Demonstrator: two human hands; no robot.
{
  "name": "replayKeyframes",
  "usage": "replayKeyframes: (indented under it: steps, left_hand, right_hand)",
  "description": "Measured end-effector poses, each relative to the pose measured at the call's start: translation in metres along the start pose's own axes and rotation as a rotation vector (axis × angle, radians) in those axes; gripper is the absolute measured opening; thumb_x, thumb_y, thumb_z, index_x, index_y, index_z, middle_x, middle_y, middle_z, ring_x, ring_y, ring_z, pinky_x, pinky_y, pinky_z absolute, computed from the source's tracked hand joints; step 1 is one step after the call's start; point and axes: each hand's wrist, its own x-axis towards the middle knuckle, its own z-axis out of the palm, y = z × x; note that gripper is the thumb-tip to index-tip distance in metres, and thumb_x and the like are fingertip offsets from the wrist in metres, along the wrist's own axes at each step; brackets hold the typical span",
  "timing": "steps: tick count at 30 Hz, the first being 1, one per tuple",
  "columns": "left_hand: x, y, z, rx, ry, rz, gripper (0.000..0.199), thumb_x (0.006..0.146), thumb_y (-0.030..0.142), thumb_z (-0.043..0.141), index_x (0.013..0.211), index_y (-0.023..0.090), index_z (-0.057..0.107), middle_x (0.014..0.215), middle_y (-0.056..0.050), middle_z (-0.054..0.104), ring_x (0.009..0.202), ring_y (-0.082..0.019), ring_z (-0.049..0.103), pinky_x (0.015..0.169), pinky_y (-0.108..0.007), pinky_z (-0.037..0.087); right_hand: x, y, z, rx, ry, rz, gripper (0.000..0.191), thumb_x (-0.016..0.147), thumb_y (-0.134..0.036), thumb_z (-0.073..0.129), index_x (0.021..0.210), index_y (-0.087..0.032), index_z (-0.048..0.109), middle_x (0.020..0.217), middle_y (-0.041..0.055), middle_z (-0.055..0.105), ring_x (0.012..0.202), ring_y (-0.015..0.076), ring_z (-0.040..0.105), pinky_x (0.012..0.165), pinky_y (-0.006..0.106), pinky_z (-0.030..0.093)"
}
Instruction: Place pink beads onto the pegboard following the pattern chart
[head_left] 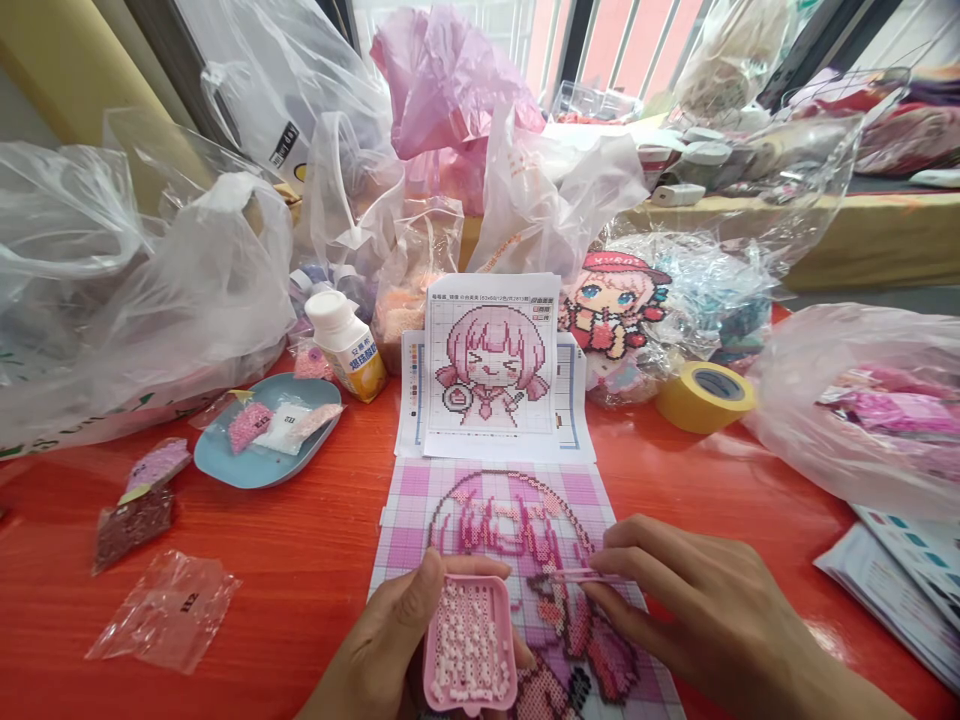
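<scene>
Over pegboard [407, 492], right hand [686, 590] palm-down, pinching tweezers [576, 575]; left hand [394, 625] cradling bead tray [471, 706].

- Whether the pink tweezers [581, 576] grip a bead, I can't tell; too small.
- I lose the pegboard [409, 485] past the bottom edge.
- The bead tray [430, 655] hides part of the left hand [390, 630] from me.
- Small print on the printed chart [495, 365] blurs.

We identify the support surface as a red wood-grain table [300, 570]. On its left side, we locate a clear packet [161, 610] marked H2, a packet of dark beads [135, 525], a blue dish [225, 467] and a white bottle [330, 325]; at centre, a checkered bead board [405, 512]; at right, a yellow tape roll [686, 400], a plastic bag [795, 400] and printed sheets [877, 580].
</scene>
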Motion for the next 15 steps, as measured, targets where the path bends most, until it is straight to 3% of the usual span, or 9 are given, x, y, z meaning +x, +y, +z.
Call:
replayKeyframes:
  steps: [7,11,15]
  left_hand:
    - [0.001,-0.001,-0.002,-0.037,-0.029,0.002,0.065,0.078,0.064,0.064,0.117,0.011,0.063,0.087,-0.014,0.077,0.059,-0.021,0.071,0.054,-0.028,0.052]
    - [0.001,-0.003,0.000,-0.105,-0.111,0.012,0.057,0.081,0.057,0.065,0.119,0.015,0.062,0.086,-0.011,0.077,0.063,-0.017,0.070,0.062,-0.026,0.051]
    - [0.002,-0.010,0.000,-0.093,-0.161,0.003,0.055,0.085,0.056,0.063,0.123,0.016,0.061,0.093,-0.010,0.075,0.079,-0.017,0.068,0.074,-0.026,0.049]
  right_hand:
    - [0.001,0.001,-0.001,-0.009,0.014,-0.019,0.015,0.097,-0.027,0.051,0.087,-0.020,0.060,0.075,0.0004,0.064,0.057,0.0088,0.060,0.047,0.019,0.039]
    - [0.004,-0.002,-0.006,0.025,0.062,-0.007,0.012,0.097,-0.025,0.052,0.091,-0.020,0.061,0.075,0.0006,0.065,0.057,0.0091,0.061,0.048,0.019,0.043]
    - [0.010,-0.012,-0.012,0.109,0.120,0.018,0.012,0.097,-0.022,0.051,0.094,-0.019,0.062,0.076,0.0014,0.066,0.061,0.0096,0.063,0.053,0.019,0.048]
